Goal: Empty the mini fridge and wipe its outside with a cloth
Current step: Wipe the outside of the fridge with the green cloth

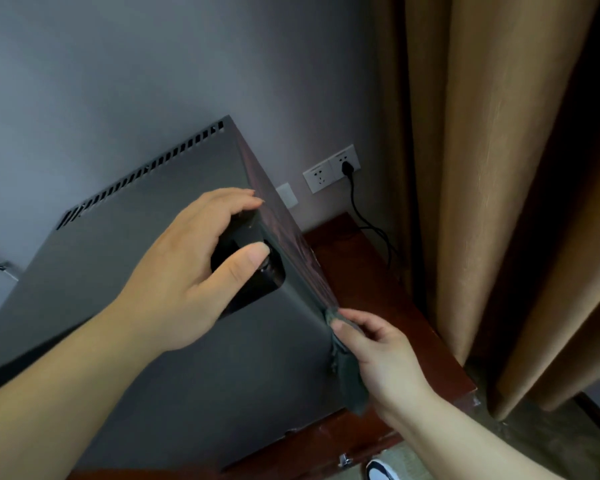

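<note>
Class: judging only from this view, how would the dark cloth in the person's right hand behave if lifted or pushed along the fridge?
Probably floppy: the cloth hangs limp below the right hand. Likely light, since fingertips hold it. It seems to drape around the fridge edge, so it should bunch rather than slide stiffly.

I'm in a bedroom or hotel room: long tan fabric curtains, white wall sockets, reddish-brown wooden desk.

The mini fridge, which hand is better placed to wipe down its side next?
Right, probably. The right hand already pinches the cloth at the mini fridge top's right edge, above the side panel. The left hand grips the top recess, seemingly steadying it.
</note>
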Demonstrator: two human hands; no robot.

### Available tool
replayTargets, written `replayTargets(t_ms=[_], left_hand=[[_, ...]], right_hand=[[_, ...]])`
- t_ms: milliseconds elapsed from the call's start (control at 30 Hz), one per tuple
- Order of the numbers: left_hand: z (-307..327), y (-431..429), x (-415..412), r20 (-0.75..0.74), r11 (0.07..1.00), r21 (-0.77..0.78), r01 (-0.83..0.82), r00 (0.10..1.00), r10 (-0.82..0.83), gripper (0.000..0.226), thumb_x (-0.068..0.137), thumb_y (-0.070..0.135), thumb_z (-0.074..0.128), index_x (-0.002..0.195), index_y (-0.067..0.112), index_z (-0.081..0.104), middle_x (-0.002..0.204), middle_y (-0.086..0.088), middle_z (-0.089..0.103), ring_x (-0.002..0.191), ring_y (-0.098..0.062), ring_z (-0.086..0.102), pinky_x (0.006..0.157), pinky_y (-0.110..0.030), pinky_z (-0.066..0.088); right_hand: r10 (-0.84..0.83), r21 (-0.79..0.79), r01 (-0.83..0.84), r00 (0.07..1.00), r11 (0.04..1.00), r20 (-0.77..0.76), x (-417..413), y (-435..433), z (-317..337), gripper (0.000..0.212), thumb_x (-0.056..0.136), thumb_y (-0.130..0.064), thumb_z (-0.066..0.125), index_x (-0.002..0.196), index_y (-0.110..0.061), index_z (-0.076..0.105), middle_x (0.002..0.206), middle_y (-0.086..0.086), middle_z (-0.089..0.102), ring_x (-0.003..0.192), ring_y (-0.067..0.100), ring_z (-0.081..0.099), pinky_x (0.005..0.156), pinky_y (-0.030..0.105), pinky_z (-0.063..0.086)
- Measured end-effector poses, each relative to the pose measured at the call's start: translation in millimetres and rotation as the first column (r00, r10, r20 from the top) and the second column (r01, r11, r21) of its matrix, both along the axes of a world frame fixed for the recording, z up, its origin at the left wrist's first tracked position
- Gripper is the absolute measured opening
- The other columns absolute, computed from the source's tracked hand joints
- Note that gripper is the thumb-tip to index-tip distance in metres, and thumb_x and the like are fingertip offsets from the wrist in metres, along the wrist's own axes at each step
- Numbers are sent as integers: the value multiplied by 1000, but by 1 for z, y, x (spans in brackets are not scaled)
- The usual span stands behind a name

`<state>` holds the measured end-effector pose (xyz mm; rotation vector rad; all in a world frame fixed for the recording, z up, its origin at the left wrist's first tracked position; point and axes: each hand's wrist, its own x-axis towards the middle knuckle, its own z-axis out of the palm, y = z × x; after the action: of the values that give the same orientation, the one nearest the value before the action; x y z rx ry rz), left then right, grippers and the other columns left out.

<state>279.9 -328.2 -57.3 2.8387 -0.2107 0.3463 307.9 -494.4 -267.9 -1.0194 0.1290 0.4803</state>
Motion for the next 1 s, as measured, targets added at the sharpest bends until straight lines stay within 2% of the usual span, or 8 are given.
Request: replayTargets(t_ms=[67, 167, 333, 400, 533, 700, 933, 1000], left_hand=[[0, 0, 0, 22, 1000, -7, -22, 1000, 22, 55, 94, 58, 37, 140, 31, 48, 142, 23, 46, 134, 2, 42, 105, -14, 32], [0, -1, 0, 22, 999, -17, -38, 999, 38, 54, 94, 57, 37, 140, 32, 49, 141, 23, 47, 134, 1, 42, 104, -15, 32], [1, -1, -1, 29, 999, -19, -48, 998, 49, 48, 94, 55, 38, 136, 34, 49, 137, 26, 49, 130, 4, 44, 102, -10, 32], [1, -1, -1, 37, 998, -27, -54, 998, 55, 47, 94, 54, 38, 135, 35, 50, 135, 26, 50, 129, 4, 45, 101, -10, 32], [1, -3, -1, 49, 994, -52, -93, 994, 96, 41, 94, 50, 38, 132, 39, 50, 128, 30, 52, 123, 7, 48, 94, -4, 32], [1, -3, 0, 61, 991, -70, -115, 991, 120, 36, 94, 48, 41, 129, 46, 49, 123, 33, 53, 119, 7, 50, 90, -9, 36], [1, -1, 0, 43, 989, -75, -127, 990, 131, 42, 93, 49, 40, 134, 44, 46, 126, 32, 54, 122, 8, 48, 93, -2, 32], [1, 0, 0, 38, 987, -83, -134, 990, 138, 40, 94, 47, 41, 134, 46, 46, 126, 32, 54, 123, 8, 48, 93, -5, 34]], right_hand=[[-8, 32, 7, 999, 999, 41, 1, 3, 17, 16, 81, -19, 81, 94, -29, 80, 99, 5, 78, 99, 26, 74, 97, 50, 55], [-28, 62, 17, 985, 998, 168, 4, 3, 52, 18, 80, -19, 81, 91, -33, 80, 98, -1, 79, 98, 19, 74, 93, 41, 57], [-32, -59, 54, 948, 997, 317, -2, -4, 62, 9, 80, -31, 78, 88, -33, 81, 95, -16, 77, 96, -1, 70, 91, 26, 53], [-30, -97, 68, 934, 993, 356, -4, -2, 61, 15, 77, -37, 76, 91, -35, 80, 99, -17, 77, 100, -1, 69, 95, 29, 53], [-102, -73, 137, 929, 988, 356, 12, 5, 70, 16, 81, -29, 80, 92, -40, 80, 97, -12, 78, 97, 7, 72, 95, 42, 56], [-125, 64, 109, 907, 992, 401, 43, 16, 111, 17, 84, -25, 79, 97, -34, 79, 99, -10, 77, 95, 8, 73, 89, 36, 59], [-46, 8, 47, 898, 999, 437, 52, 36, 116, 13, 90, -28, 74, 101, -27, 81, 102, -6, 78, 99, 11, 73, 94, 43, 57], [-26, -31, 43, 908, 999, 418, 52, 35, 104, 13, 91, -29, 73, 101, -28, 81, 101, -7, 78, 100, 11, 73, 96, 44, 56]])
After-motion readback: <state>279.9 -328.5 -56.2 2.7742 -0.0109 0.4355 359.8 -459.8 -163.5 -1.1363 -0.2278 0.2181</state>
